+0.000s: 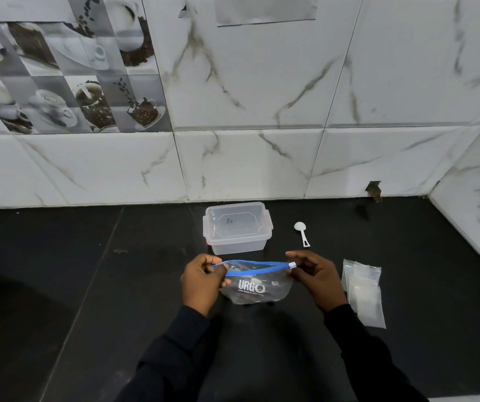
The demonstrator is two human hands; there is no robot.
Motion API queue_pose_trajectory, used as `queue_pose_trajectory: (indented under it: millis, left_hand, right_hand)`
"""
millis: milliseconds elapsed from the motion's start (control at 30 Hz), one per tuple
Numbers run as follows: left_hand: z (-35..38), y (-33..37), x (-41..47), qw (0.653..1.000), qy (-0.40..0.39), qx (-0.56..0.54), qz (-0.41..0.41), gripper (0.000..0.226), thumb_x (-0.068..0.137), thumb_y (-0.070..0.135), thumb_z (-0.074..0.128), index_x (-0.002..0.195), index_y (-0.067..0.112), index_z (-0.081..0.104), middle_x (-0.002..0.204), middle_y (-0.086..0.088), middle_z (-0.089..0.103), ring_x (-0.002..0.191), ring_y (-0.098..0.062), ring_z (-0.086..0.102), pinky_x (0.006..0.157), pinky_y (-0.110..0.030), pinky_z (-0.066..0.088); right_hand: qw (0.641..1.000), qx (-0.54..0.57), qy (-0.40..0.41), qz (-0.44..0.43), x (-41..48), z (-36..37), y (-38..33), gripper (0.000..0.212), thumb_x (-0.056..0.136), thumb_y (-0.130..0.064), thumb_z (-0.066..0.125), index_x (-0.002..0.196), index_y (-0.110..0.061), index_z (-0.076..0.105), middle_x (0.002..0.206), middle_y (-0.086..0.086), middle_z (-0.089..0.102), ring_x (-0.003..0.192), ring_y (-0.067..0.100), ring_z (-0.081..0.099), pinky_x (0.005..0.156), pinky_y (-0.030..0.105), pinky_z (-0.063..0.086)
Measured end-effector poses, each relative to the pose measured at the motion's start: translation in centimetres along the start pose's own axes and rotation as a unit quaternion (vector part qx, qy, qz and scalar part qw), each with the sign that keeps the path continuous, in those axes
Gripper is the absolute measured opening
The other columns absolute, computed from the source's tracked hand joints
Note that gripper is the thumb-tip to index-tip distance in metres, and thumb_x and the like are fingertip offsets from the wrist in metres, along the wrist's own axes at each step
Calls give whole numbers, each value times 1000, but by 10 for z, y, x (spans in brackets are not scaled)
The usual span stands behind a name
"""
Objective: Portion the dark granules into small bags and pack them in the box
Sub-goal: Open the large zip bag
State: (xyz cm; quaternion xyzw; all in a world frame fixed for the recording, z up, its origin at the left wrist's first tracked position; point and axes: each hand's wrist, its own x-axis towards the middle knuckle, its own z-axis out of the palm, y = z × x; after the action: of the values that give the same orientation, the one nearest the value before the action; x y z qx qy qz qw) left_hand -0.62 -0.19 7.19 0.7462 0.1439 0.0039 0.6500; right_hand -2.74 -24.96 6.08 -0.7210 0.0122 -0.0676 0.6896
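**Zip runs left to right between your hands; slider sits at your right**

You hold the clear plastic zip bag with the blue slider closure [257, 288] between your two hands, just above the black counter [116, 285]. The blue zip strip [250, 266] is the long axis, and it runs straight across from hand to hand. Your left hand [201, 281] pinches its left end. Your right hand [317, 278] pinches the small white slider [292, 266] at the right end. The hands are apart, one bag-width between them, so any travel of the slider has to go leftward, toward your left hand.

The mouth looks partly parted in the middle. The dark granules should be inside, though they are hard to tell from the black counter behind.

Beyond your hands stands the clear lidded plastic box [237, 227]. The white plastic spoon [302, 233] lies beyond your right hand. The stack of small clear bags [365, 291] lies just right of it.

White print on the bag reads "URGO"; the line beneath is too small to read. A handwritten mark on the box lid is illegible.
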Motion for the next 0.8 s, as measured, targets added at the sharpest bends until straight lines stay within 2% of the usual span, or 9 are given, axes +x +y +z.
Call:
queue_pose_trajectory:
  millis: [167, 267, 500, 633, 700, 733, 800]
  left_hand:
    - [-1, 8, -3, 1000, -3, 6, -27, 4, 86, -2, 64, 84, 0, 67, 67, -22, 69, 45, -19, 62, 47, -25, 50]
    - [0, 10, -3, 998, 0, -13, -60, 7, 88, -2, 60, 84, -3, 65, 61, -18, 67, 45, -19, 61, 46, -26, 50]
    - [4, 12, 3, 983, 45, -105, -144, 14, 93, 0, 56, 79, 2, 58, 60, -13, 67, 46, -19, 66, 44, -21, 54]
    - [5, 17, 2, 979, 33, -116, -162, 7, 91, 0, 54, 85, 3, 54, 72, -20, 65, 45, -22, 64, 43, -23, 54]
    - [4, 17, -2, 992, 25, -25, -121, 10, 85, 13, 63, 90, 14, 54, 90, -17, 64, 63, -29, 67, 56, -34, 58]
    - [4, 18, -5, 995, 31, 68, -64, 20, 81, 24, 69, 95, 22, 54, 100, -11, 61, 79, -29, 65, 70, -39, 58]
    - [5, 26, -15, 968, 63, 221, 96, 41, 76, 43, 75, 110, 33, 54, 113, 2, 46, 104, -20, 48, 90, -34, 45]
  right_hand:
    - [1000, 14, 9, -11, -4, -3, -7, 22, 84, 5, 69, 103, -5, 73, 89, 12, 75, 81, 19, 72, 66, 27, 58]
    - [1000, 9, -5, -12, -6, -5, -10, 25, 83, 5, 70, 105, -6, 73, 95, 10, 76, 88, 22, 73, 68, 28, 59]
    - [996, -29, -77, -33, -11, -8, -12, 24, 80, 5, 74, 101, -7, 75, 103, 7, 73, 98, 25, 70, 84, 32, 58]
    - [998, -19, -56, -18, -12, -4, -14, 17, 79, 2, 75, 94, -6, 77, 95, 7, 76, 92, 20, 72, 78, 28, 58]
    - [999, -20, -32, -13, -10, -3, -12, 15, 80, -1, 76, 93, -8, 78, 93, 7, 77, 90, 21, 73, 79, 31, 58]
    - [1000, -16, -21, -9, -8, -3, -11, 16, 79, -2, 76, 93, -9, 78, 91, 7, 77, 89, 22, 73, 79, 33, 59]
    - [1000, -7, -3, 0, -5, -1, -11, 17, 78, -1, 77, 92, -10, 78, 87, 10, 75, 83, 23, 72, 74, 33, 59]
